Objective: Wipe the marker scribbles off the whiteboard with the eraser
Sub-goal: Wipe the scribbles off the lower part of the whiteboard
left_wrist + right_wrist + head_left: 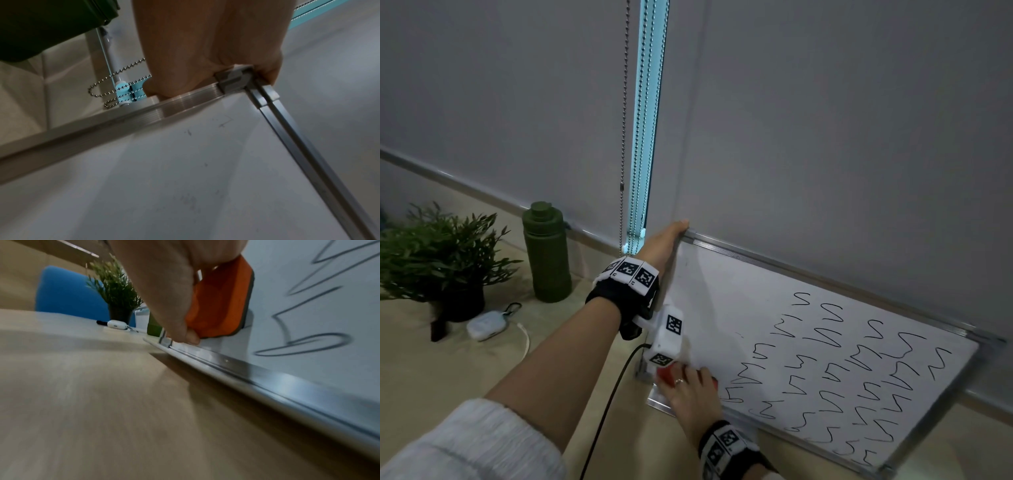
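Green metal bottle point(546, 253) stood leftmost on the surface point(482, 370). My left hand point(663, 244) clamped the aluminium-framed whiteboard's point(722, 294) top corner, steadying it, I judged. My right hand point(693, 394) pressed the orange eraser point(222, 301) against its lower-left corner, beside black scribbles point(859, 377).

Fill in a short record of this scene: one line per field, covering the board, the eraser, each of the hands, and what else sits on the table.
Board: whiteboard propped on the table, leaning back toward the blind
Marks: black scribbles over its right and lower part; left part almost bare
Eraser: orange eraser, flat on the board's lower left corner
Right hand: grips the eraser
Left hand: grips the board's top left corner
Also there: plant, green bottle, small white case
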{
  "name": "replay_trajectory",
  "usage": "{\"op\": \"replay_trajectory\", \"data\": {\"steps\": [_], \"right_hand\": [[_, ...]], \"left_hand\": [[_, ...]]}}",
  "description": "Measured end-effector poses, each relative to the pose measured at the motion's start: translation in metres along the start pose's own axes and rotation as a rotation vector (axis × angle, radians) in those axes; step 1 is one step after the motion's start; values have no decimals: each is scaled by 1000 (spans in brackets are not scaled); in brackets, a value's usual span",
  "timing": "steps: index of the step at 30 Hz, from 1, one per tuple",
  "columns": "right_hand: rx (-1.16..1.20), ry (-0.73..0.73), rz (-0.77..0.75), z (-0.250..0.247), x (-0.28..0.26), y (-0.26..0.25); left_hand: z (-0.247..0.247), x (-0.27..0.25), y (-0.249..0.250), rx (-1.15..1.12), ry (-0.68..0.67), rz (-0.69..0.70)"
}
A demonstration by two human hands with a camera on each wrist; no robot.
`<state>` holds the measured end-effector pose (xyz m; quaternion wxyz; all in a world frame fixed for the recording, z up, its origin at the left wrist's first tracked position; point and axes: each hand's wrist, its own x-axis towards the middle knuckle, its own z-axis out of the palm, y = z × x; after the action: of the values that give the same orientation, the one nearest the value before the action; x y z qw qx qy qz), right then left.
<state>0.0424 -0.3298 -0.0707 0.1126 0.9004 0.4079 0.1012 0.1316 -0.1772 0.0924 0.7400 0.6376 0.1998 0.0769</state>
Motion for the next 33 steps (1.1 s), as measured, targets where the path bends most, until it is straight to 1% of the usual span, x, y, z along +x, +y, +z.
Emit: {"op": "replay_trajectory", "data": {"steps": [3,5,6,8,9,11,13,16,17,18,20,22,23,24,26,27,28,29,32,33], "right_hand": [[89,-59,19,-5,17,-17],[63,-19,41,-4,12,-14],[14,25,27,-2,4,-9],[-40,37,-2,12,-13,9],[-69,51,3,16,-22,20],[-91,134,22,16,-35,42],[-24,134,93,11,-37,56],[-29,333,254,6,-41,53],[-24,340,272,9,-43,48],[-30,317,247,15,-45,45],[-77,261,118,29,-52,44],[-104,267,0,31,-55,54],[-97,296,2,27,-55,60],[-99,357,33,21,-54,66],[-56,490,180,5,-51,71],[-50,524,261,3,-50,71],[-61,532,294,5,-50,71],[-75,502,274,10,-52,67],[-145,309,47,40,-61,61],[-159,292,-5,44,-63,64]], "left_hand": [[-1,-1,1,27,-21,-28],[-1,-9,8,30,-40,-23],[-2,-10,9,20,-55,-20],[-2,-9,9,11,-77,-8],[-2,-9,9,11,-80,-9],[-3,-7,9,13,-74,-1],[-4,-7,8,14,-87,7],[-3,-7,7,1,-94,14],[-3,-6,7,-4,-80,19],[-3,-5,6,-9,-69,23],[-4,-3,5,-9,-63,36],[-5,-6,6,-6,-84,34],[-5,-6,6,1,-94,15],[-5,-4,4,0,-103,10],[-5,-2,3,-1,-103,11],[-5,-1,2,-1,-94,9],[-5,0,3,-4,-89,12],[-4,0,3,0,-85,9],[-4,-5,7,12,-92,8],[-4,-8,8,17,-94,3]]}}
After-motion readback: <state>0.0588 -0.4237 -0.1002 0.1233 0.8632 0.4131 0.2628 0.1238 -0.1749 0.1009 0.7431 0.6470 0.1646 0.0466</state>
